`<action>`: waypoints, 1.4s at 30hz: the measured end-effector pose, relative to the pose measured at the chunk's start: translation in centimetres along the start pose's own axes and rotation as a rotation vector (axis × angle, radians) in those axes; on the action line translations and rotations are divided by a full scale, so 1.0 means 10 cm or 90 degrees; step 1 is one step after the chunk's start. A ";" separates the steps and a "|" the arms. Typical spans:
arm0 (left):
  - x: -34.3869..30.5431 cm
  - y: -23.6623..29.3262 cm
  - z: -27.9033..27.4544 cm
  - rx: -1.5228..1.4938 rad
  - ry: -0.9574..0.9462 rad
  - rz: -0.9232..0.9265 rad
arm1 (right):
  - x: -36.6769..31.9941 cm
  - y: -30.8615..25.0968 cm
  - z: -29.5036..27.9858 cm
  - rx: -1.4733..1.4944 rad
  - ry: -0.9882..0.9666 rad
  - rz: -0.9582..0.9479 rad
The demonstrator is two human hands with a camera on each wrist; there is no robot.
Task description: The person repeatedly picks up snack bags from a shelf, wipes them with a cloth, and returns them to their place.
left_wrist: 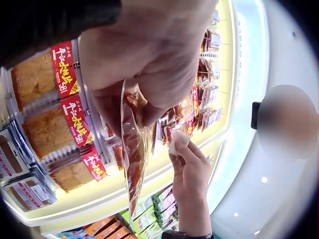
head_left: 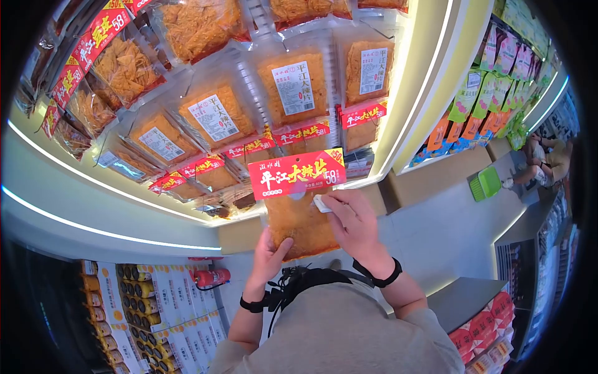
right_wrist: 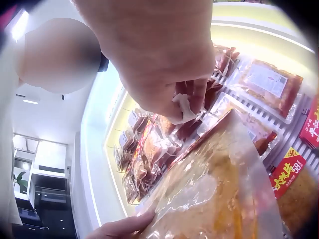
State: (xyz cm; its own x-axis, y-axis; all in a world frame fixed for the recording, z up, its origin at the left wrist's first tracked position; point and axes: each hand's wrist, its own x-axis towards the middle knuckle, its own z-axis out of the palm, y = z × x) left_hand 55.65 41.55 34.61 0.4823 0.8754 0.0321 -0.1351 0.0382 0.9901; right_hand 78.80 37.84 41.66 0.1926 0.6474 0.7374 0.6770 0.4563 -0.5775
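Before a pale, brightly lit display shelf [head_left: 408,93] hung with clear-bagged orange snacks [head_left: 319,75], a person's left hand [head_left: 268,257] grips the lower left edge of a flat, clear plastic bag of orange-brown food [head_left: 299,227], thumb laid on its face; the bag is in the middle of the scene, on the near side of the shelf. By the bag's upper right, the right hand [head_left: 356,224] pinches a small white folded wad [head_left: 322,203], paper or cloth, hard to tell which. The step looks like wiping the bag's face. To do it well, the left hand should hold only the margin, thumb out of the wad's path, and tilt the face so that glare betrays any smears; the wad would best lie flat under several fingertips and travel in light, overlapping strokes, since hard pressing could crease the film or crush the contents. From the head camera the wad seems to meet the bag, yet both wrist views show the two apart. The left wrist view gives the bag nearly edge-on, while the right one brings out its wrinkled, shiny film. Only the head view sets a red rectangular card with white and yellow lettering [head_left: 298,174] across the bag's top; whether they are joined cannot be told.
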 end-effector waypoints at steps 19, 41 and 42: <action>0.11 0.26 -0.20 0.091 -0.020 0.106 | 0.00 -0.44 0.73 -0.060 -0.023 -0.080; 0.31 0.35 -1.43 -0.028 0.062 0.150 | -0.30 -0.83 1.79 -0.113 -0.021 -0.009; 0.31 0.34 -1.43 -0.044 0.057 0.134 | -0.34 -0.89 1.85 -0.083 -0.069 -0.042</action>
State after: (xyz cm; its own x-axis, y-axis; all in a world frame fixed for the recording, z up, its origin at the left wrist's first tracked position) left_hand 44.33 51.27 36.10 0.3589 0.9067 0.2214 -0.2849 -0.1195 0.9511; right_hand 58.99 42.88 37.81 0.0711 0.6841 0.7259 0.7735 0.4217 -0.4732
